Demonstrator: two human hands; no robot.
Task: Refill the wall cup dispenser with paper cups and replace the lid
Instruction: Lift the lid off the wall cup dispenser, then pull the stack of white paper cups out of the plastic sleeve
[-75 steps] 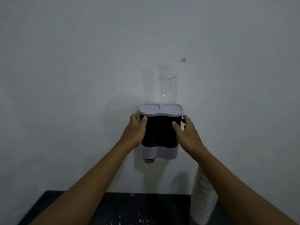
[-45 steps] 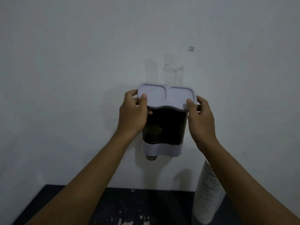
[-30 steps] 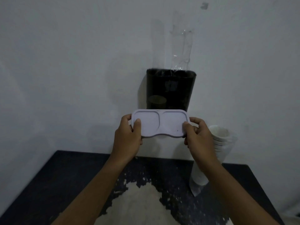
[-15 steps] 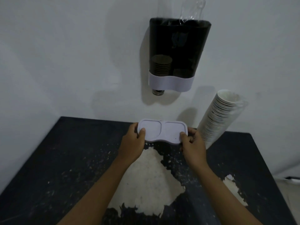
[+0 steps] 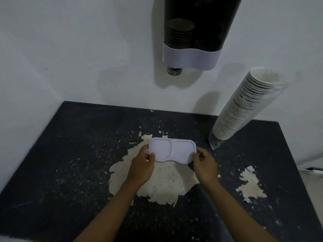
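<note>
A person's left hand (image 5: 142,169) and right hand (image 5: 204,165) pinch the two short ends of the dispenser lid (image 5: 172,152), a pale lilac, two-lobed plastic cover with a raised rim, held flat low over the middle of the black tabletop (image 5: 73,154), above a large patch where the surface has worn away to a pale layer. Both hands are closed on the lid, thumbs on top. Whether it touches the tabletop cannot be told. On the wall above, the smoked-black cup dispenser (image 5: 201,32) with a lilac band along its base hangs uncovered, a short column of cups visible in its left tube. A tall stack of white paper cups (image 5: 244,105) in clear wrap leans on the wall at the tabletop's far right corner. No lettering is legible. Half a second earlier the lid was held higher, nearer the far edge.
</note>
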